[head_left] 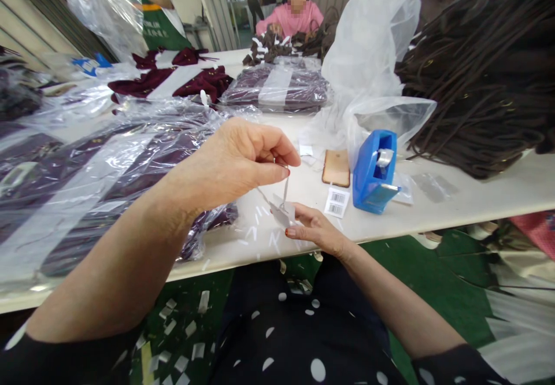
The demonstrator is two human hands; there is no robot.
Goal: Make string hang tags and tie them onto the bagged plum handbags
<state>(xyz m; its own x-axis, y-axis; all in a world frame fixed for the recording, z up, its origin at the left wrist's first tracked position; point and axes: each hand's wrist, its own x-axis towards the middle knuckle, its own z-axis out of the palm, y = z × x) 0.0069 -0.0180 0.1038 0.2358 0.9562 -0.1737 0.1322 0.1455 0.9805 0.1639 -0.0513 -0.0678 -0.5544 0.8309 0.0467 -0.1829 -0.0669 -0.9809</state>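
Over the front edge of the white table, my left hand [247, 156] pinches a thin pale string between thumb and fingers. The string runs down to a small whitish tag [284, 213], which my right hand [318, 232] grips at its right side, lower and nearer to me. Blurring hides any print on the tag. To the right of the hands lie a sheet with two barcode labels [336, 202] and a tan card [336, 168]. A blue tape dispenser [375, 171] stands beside them.
Plastic-wrapped dark purple garments [108, 182] cover the left of the table [468, 197]. A clear bag [368, 38] and a heap of dark cords [477, 78] stand right. A person in pink [290, 18] sits opposite. White scraps [182, 363] litter the floor.
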